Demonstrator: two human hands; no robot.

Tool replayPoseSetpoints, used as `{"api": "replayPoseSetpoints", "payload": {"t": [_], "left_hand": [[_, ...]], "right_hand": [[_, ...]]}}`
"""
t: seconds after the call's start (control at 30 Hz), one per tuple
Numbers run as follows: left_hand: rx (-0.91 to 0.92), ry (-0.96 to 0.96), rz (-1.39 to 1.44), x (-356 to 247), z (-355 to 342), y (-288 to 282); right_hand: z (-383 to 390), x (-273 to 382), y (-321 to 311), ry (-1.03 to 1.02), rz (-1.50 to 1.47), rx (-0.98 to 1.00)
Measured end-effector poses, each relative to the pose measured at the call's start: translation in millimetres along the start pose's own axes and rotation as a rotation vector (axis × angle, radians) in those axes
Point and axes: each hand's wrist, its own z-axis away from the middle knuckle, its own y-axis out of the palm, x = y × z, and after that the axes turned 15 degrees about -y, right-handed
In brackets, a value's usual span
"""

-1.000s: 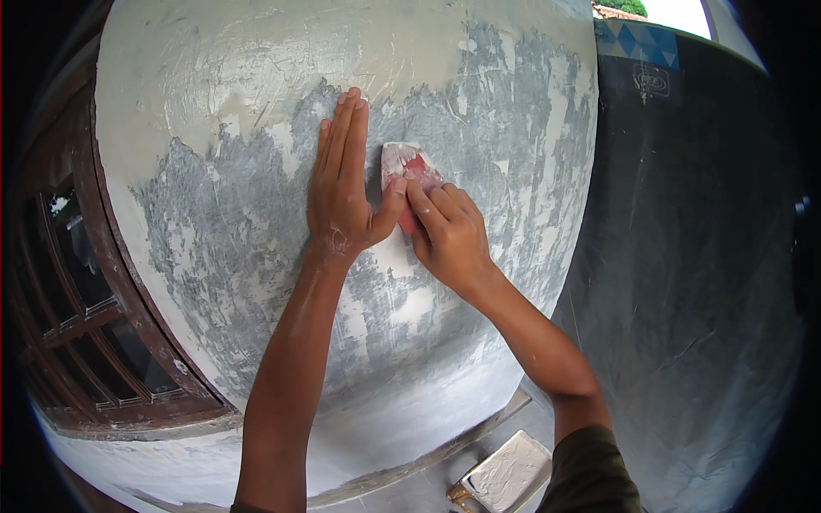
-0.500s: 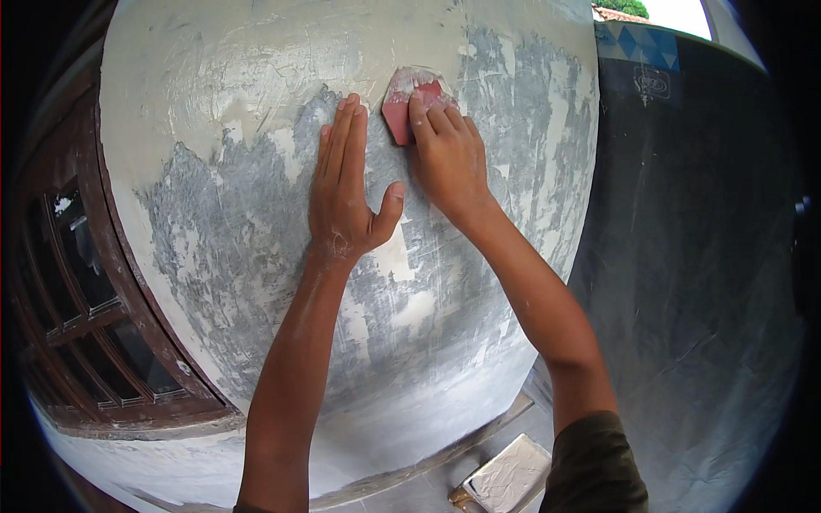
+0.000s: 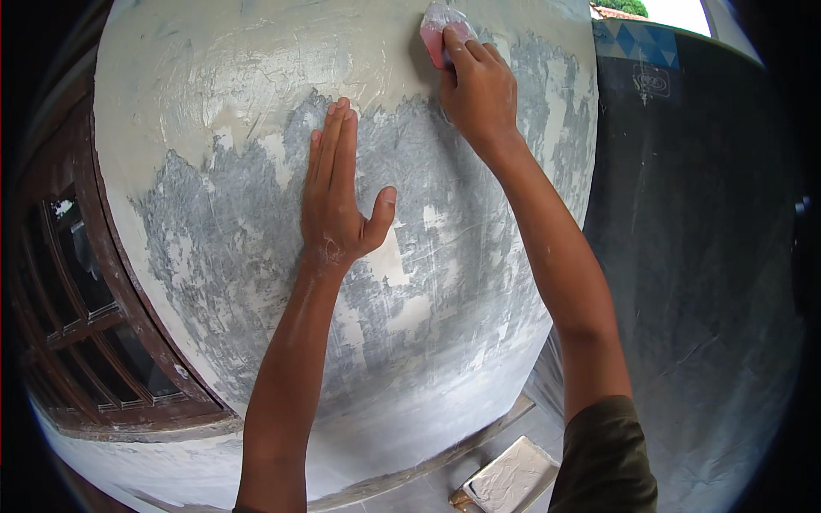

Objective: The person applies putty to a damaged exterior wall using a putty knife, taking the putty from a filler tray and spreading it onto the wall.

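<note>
In front of me rises a patchy grey wall (image 3: 256, 222), its upper part coated with smooth cream filler. My left hand (image 3: 335, 201) lies flat against it, fingers stretched upward and thumb apart. Higher up and to the right, my right hand (image 3: 479, 90) grips a pinkish-red scraper (image 3: 434, 38), a flat angular spreader smeared with pale filler. The scraper is pressed to the cream-coated part near the top edge of the view. My right fingers hide part of its lower right side.
A brown wooden window frame (image 3: 128, 299) with dark panes borders the wall on the left. To the right stands a large black sheet or panel (image 3: 693, 222) with a blue patterned strip (image 3: 637, 43) on top. Below, a tray of pale filler (image 3: 510, 480) rests on the tiled floor.
My right hand has slid the scraper upward and slightly right along the wall. The bare grey band where it was now shows fresh cream filler. My left hand stays pressed to the wall.
</note>
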Motion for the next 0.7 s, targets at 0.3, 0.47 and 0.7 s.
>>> {"api": "replayPoseSetpoints", "payload": {"t": [0.3,0.47,0.7], "left_hand": [[0.011,-0.012,-0.007,3,2,-4],[0.014,-0.016,0.001,1,2,-4],[0.016,-0.002,-0.017,0,2,-5]], "right_hand": [[36,38,-3,-0.014,-0.060,0.189],[88,105,-51,0.026,-0.309,0.255],[32,63,-38,0.048,-0.291,-0.003]]}}
